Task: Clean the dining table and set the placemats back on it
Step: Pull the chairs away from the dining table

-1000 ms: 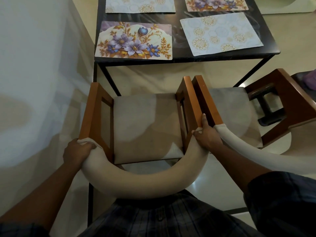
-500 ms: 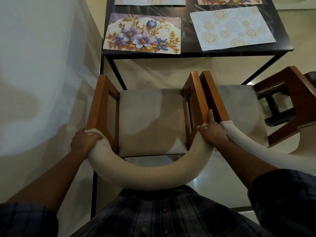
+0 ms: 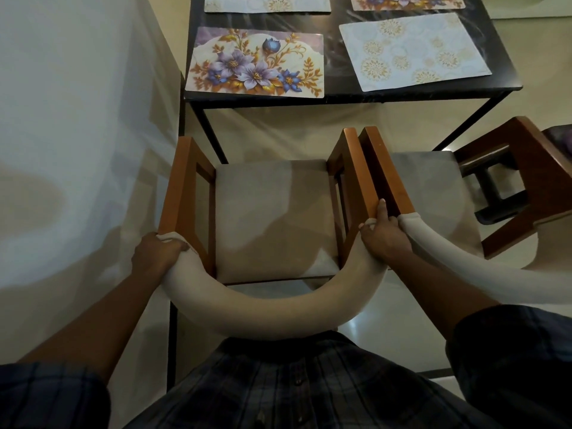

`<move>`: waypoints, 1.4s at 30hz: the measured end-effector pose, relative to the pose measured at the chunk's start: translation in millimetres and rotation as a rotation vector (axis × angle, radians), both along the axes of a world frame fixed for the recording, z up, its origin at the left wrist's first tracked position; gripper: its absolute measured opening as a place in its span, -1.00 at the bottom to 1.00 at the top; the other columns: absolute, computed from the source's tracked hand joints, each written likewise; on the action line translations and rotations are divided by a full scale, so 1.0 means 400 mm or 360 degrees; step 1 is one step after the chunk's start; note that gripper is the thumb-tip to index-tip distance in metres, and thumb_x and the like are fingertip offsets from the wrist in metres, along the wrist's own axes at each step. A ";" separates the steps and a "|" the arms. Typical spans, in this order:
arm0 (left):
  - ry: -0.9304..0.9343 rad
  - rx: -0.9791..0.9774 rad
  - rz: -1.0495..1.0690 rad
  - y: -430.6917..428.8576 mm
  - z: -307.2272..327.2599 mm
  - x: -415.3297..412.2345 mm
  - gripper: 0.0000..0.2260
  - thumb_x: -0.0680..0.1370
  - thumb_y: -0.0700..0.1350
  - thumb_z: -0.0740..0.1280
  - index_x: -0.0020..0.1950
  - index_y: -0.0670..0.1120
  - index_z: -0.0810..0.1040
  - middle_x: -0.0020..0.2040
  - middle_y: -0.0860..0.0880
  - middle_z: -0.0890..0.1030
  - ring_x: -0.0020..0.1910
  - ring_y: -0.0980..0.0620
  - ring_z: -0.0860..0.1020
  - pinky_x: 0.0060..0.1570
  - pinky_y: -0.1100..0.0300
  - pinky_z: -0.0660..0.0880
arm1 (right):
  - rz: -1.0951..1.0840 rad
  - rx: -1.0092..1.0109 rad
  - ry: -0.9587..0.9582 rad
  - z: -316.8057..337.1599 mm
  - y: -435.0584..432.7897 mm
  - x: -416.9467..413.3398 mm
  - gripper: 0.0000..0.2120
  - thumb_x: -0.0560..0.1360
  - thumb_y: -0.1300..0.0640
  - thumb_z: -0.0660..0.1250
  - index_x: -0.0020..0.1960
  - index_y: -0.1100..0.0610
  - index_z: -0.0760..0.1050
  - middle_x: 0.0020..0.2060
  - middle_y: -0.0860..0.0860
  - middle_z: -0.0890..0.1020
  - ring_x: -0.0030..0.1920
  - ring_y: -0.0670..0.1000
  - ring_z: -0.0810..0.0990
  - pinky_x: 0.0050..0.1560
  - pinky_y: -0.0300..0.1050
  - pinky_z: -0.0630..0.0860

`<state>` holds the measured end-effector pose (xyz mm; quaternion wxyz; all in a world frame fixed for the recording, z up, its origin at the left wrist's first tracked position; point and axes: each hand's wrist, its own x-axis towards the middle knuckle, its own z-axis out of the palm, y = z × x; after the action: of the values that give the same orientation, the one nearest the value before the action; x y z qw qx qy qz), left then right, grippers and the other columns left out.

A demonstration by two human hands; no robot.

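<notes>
Gripping chair backrest [image 3: 272, 317]: left hand [image 3: 154, 255], right hand [image 3: 383, 239]; far placemats [image 3: 266, 3] cut off.

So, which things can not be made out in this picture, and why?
Head view only.
Far left mat and far right mat: cut by the top edge, only near strips show.
Table: far end beyond the top edge, so the mat count is unknown.
Near chair: legs hidden under its seat.
Dark thing at the right edge: cut off, too dim to name.
</notes>
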<state>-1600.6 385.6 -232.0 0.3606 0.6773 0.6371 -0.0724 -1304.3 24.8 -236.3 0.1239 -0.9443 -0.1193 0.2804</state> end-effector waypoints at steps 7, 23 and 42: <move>-0.0011 0.0075 -0.0022 -0.022 -0.001 -0.007 -0.28 0.55 0.11 0.48 0.55 -0.22 0.31 0.47 -0.31 0.46 0.42 -0.37 0.46 0.36 -0.18 0.41 | -0.0001 0.0100 -0.0063 0.000 -0.008 -0.042 -0.26 0.71 -0.09 0.14 0.70 0.04 -0.23 0.58 0.21 0.17 0.25 0.24 0.55 0.03 0.05 0.53; 0.0518 0.0453 -0.0862 -0.397 0.058 0.034 -0.61 0.63 0.25 0.17 0.28 0.10 0.60 0.40 -0.05 0.56 0.45 -0.23 0.42 0.48 -0.41 0.13 | 0.0612 0.0122 -0.0074 0.060 -0.097 -0.182 -0.40 0.65 -0.26 0.08 0.62 -0.04 0.18 0.69 0.05 -0.04 0.64 0.35 -0.24 0.58 0.35 -0.03; -0.0551 0.0047 -0.1291 -1.126 0.119 0.656 -0.54 0.71 0.14 0.20 0.59 0.03 0.34 0.65 0.02 0.27 0.62 -0.01 0.22 0.58 -0.03 0.22 | 0.0470 0.0322 -0.0170 0.177 -0.673 0.225 -0.49 0.62 -0.11 0.30 0.50 0.07 0.46 0.50 0.04 0.48 0.48 0.07 0.43 0.49 0.00 0.32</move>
<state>-1338.3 -64.7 -184.2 0.3947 0.8798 0.2510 -0.0844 -1214.3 -244.5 -165.4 0.1694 -0.9128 -0.2906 0.2317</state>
